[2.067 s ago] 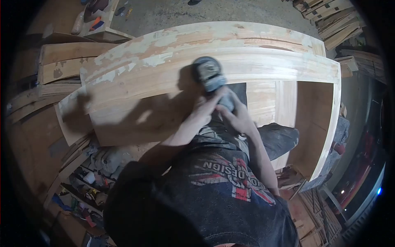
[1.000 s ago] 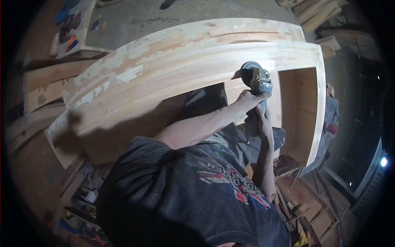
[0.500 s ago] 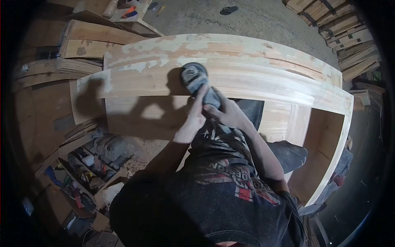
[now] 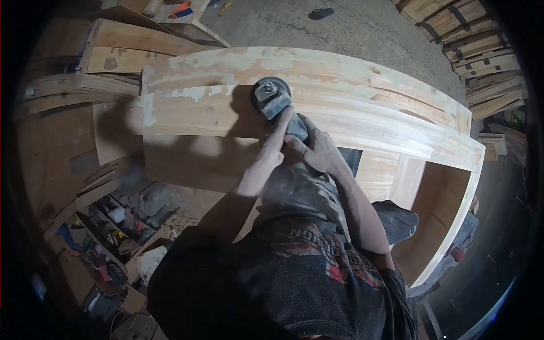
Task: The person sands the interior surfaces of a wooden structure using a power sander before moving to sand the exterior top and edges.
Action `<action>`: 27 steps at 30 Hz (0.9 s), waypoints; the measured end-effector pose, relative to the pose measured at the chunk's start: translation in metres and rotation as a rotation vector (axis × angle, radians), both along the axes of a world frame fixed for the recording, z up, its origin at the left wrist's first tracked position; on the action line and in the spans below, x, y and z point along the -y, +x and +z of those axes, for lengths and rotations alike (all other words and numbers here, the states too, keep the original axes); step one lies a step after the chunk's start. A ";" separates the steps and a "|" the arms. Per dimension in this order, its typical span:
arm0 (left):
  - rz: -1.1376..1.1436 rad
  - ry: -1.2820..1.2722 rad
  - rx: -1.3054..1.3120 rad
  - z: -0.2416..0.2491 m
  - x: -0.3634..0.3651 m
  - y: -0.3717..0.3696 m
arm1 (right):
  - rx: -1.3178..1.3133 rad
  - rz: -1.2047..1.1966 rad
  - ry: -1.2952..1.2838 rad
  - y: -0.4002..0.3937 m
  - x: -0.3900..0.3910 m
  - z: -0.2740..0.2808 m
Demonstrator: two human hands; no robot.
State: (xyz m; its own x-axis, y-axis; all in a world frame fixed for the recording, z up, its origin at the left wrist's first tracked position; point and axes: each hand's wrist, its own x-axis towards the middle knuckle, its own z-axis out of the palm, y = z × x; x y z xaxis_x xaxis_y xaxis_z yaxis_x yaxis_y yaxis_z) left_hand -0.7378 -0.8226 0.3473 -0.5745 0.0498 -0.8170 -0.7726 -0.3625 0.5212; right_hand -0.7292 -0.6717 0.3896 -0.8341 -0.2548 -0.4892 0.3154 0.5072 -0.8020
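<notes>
A dusty handheld power sander [image 4: 273, 101] with a round dark disc rests on the pale wooden panel [image 4: 198, 113] of a large cabinet-like piece. My left hand [image 4: 276, 141] grips the left side of its body, fingers pointing forward along it. On the right and rear of the tool, my right hand [image 4: 316, 150] is wrapped round its body. Patches of light filler [image 4: 195, 92] show on the board behind the disc. Below the panel, a framed opening [image 4: 439, 198] is visible at the right.
Stacked wooden pieces [image 4: 130, 48] stand at the upper left, and more bundles [image 4: 476, 42] at the upper right. A sandal [image 4: 321, 13] lies on the floor. Compartments of tools and bottles [image 4: 116, 226] are at the lower left. A dark-clad knee [image 4: 395, 222] is beside the frame.
The sander has shifted slightly forward and right with both hands on it. The view has moved a little, and the torso leans differently.
</notes>
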 end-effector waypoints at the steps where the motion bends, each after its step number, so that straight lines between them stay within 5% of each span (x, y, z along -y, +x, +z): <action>1: -0.027 0.012 0.049 -0.002 -0.004 0.002 | -0.038 -0.001 0.017 0.003 -0.004 -0.002; 8: -0.125 -0.015 0.209 0.018 -0.032 0.010 | 0.053 -0.071 0.011 0.022 -0.027 0.010; 18: -0.129 0.231 -0.105 -0.013 -0.096 0.011 | -0.031 -0.375 0.018 0.056 -0.073 0.003; 21: -0.194 0.130 -0.198 -0.017 -0.120 0.015 | 0.061 -0.451 -0.043 0.065 -0.093 0.005; 23: -0.464 -0.036 -0.112 -0.018 -0.138 0.017 | 0.009 -0.527 -0.032 0.080 -0.105 0.000; 26: -0.499 0.316 -0.421 -0.035 -0.181 0.016 | 0.126 -0.727 -0.057 0.107 -0.134 -0.013; 27: -0.727 0.204 -0.370 -0.025 -0.184 0.006 | 0.166 -0.795 -0.071 0.111 -0.138 -0.009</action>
